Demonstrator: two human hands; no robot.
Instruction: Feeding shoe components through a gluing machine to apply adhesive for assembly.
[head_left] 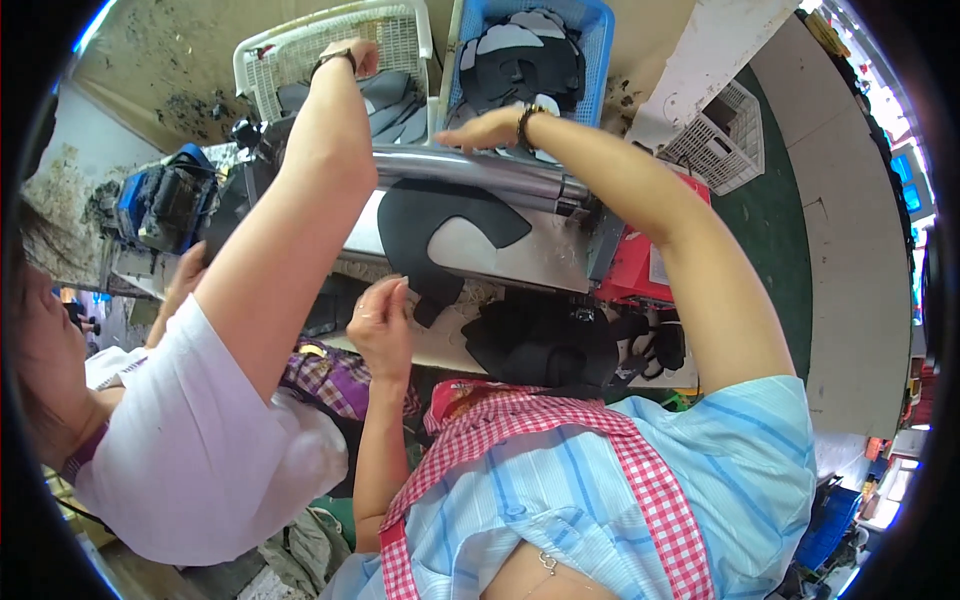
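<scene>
We see our right hand (487, 128) stretched out over the far edge of the machine bed (540, 255), fingers flat and together, palm down, resting on the shiny metal roller (470, 170) that runs along that edge. It holds nothing that we can make out. A beaded bracelet (527, 118) sits on that wrist. Our left hand (380, 322) is at the near edge of the bed, fingers pinched narrow around the lower tip of a black curved cut piece (430, 225) that lies flat on the grey bed, its arch opening toward the bed's right end. A ring shows on one finger of that hand.

Just beyond the roller stand two baskets side by side: a blue basket (595, 30) on the right, filled with dark and grey cut pieces (520, 60), and a white basket (300, 50) on the left with more dark pieces inside. Another person in a white sleeve (200, 430) reaches an arm across from the left; that person's hand (350, 55), wearing a black wristband, rests at the far rim of the white basket, and we cannot tell whether it grips anything. Below the near edge of the bed lies a heap of black pieces (545, 345). A red machine part (640, 270) sits at the bed's right end, and an empty-looking white crate (725, 135) stands farther right on the green floor.
</scene>
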